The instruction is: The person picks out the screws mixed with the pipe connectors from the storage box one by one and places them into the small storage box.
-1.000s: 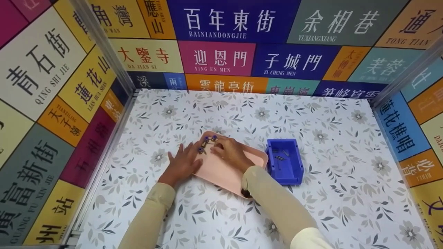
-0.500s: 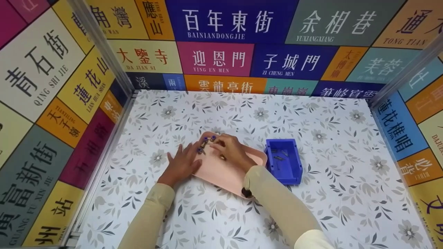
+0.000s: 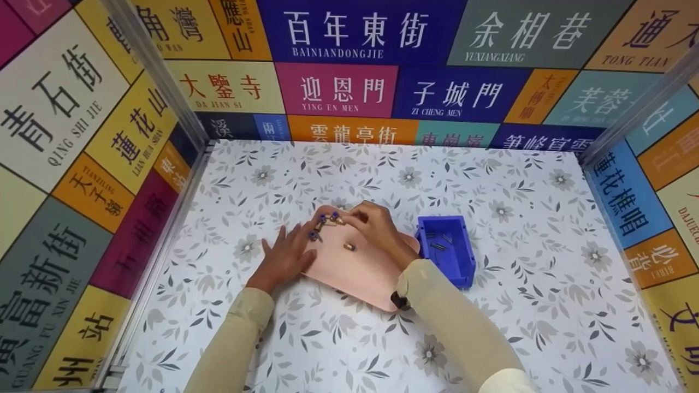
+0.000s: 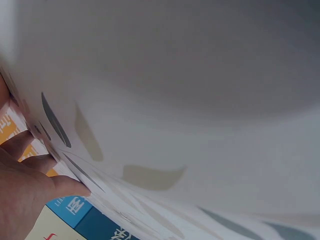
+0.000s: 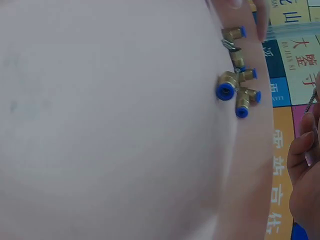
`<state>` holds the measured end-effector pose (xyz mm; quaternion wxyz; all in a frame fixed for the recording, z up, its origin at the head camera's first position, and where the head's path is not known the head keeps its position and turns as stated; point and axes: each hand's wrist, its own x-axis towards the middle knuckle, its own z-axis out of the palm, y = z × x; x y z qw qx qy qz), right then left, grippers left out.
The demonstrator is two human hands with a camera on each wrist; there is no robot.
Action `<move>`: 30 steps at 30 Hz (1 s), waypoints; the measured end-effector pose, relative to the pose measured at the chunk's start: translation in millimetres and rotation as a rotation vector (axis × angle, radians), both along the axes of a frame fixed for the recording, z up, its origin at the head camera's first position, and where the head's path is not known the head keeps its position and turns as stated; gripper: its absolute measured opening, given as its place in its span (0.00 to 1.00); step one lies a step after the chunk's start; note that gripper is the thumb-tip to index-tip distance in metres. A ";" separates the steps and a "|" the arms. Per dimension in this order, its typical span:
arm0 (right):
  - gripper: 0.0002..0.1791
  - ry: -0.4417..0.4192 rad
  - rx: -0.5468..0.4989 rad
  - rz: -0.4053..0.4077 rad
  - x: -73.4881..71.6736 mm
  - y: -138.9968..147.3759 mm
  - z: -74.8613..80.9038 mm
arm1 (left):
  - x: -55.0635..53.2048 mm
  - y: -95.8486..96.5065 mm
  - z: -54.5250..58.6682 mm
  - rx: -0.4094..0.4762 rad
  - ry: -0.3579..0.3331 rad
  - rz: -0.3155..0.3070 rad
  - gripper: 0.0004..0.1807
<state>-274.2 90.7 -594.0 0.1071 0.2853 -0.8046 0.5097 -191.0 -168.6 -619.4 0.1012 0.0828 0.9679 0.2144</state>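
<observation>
A pink tray (image 3: 355,275) lies aslant on the table. My left hand (image 3: 284,256) rests on its left edge with fingers spread; the left wrist view shows that hand (image 4: 30,185) at its left margin. Brass fittings with blue collars (image 3: 322,221) cluster in the far left corner, seen closer as a group of fittings (image 5: 242,90) with a silver screw-like piece (image 5: 228,44). Another brass fitting (image 3: 349,247) lies alone mid-tray. Over the far edge, my right hand (image 3: 377,226) pinches a thin ridged metal piece (image 5: 311,102), a screw or spring; I cannot tell which.
A blue bin (image 3: 461,273) stands against the tray's right side, with several small dark metal pieces (image 3: 438,246) inside. Flower-patterned cloth (image 3: 519,327) covers the table. Panels with printed street names (image 3: 341,90) enclose the back and both sides.
My right hand has shifted slightly right and away from the tray's middle, uncovering the lone brass fitting. My left hand keeps its place on the tray edge.
</observation>
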 end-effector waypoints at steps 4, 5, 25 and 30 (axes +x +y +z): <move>0.06 0.010 -0.007 -0.041 -1.2 14.3 12.7 | -0.2 0.5 1.3 0.013 -0.008 0.002 0.37; 0.06 0.016 -0.009 -0.048 -1.5 18.6 15.7 | -0.2 0.6 1.1 0.015 -0.009 0.002 0.37; 0.03 0.215 -0.082 -0.226 8.7 105.7 67.2 | -1.7 0.9 -3.0 0.003 -0.050 0.023 0.38; 0.04 0.237 -0.046 -0.266 15.4 121.1 72.8 | -2.4 1.4 -2.2 0.016 -0.063 0.027 0.38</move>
